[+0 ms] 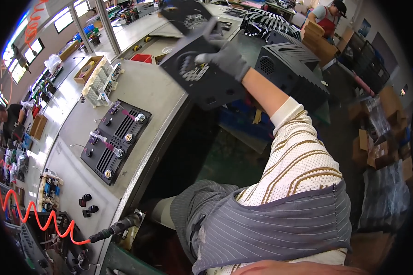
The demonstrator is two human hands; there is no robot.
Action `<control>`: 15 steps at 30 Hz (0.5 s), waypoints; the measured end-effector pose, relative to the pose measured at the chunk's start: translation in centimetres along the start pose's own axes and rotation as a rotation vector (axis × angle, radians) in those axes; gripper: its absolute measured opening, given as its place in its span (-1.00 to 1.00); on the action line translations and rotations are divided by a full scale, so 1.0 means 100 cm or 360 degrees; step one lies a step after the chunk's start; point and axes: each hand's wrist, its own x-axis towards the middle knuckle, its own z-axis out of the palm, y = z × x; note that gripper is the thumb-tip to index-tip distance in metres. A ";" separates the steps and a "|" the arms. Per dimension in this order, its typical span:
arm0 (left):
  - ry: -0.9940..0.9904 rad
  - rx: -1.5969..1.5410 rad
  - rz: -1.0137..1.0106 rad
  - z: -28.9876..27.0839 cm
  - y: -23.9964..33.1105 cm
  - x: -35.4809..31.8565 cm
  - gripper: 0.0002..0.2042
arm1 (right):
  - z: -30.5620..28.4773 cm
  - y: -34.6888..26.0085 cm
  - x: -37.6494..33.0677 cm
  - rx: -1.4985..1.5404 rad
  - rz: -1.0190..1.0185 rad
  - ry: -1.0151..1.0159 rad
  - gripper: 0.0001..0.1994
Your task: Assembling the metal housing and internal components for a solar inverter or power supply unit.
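My right hand, in a grey glove, grips a black sheet-metal panel with a round vent cut-out and holds it up past the far edge of the workbench. Another black metal face rises behind it; whether it is part of the same piece I cannot tell. Beside the raised panel stands a row of similar black metal panels. My left hand does not show. On the bench lie two black slotted plates with brass-coloured fittings, purple wires and small knobs.
The grey bench runs along the left. An air screwdriver on a coiled orange hose lies at its near edge. Small black parts sit close by. Cardboard boxes stand at right. Two people work farther off.
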 end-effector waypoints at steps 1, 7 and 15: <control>0.0014 -0.0008 0.0019 0.003 -0.001 0.001 -0.57 | 0.001 -0.020 -0.007 0.0036 -0.0227 -0.0078 -0.62; -0.0037 -0.0243 -0.0239 0.019 -0.043 -0.007 -0.52 | 0.045 -0.109 -0.058 0.1136 -0.0825 -0.0672 -0.55; 0.0038 -0.0595 0.0044 0.004 -0.015 0.013 -0.58 | 0.163 -0.210 -0.135 0.2294 -0.1513 -0.1396 -0.42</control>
